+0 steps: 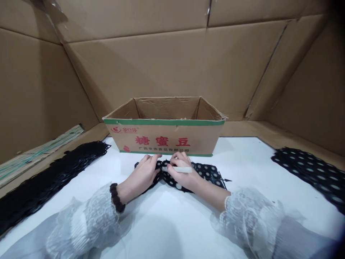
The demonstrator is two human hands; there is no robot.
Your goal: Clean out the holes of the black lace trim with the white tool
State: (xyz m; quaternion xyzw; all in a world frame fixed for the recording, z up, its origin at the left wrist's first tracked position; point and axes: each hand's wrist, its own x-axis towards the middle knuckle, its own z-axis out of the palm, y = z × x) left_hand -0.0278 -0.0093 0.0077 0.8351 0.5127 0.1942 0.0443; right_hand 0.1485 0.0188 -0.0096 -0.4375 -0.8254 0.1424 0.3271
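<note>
A black sheet with rows of round holes [207,172] lies on the white table, bent near its middle. My left hand [144,172] rests on its left part, fingers curled over the material and pressing it. My right hand [184,174] is closed around a slim white tool [183,169], which points left towards the bend between the hands. The tool's tip is too small to make out. Under the right hand, part of the sheet is hidden.
An open cardboard box [164,133] stands just beyond my hands. A long black stack [54,180] lies at left, beside flattened cardboard [40,153]. More holed black sheets [309,172] lie at right. Cardboard walls [161,68] surround the white table [156,223].
</note>
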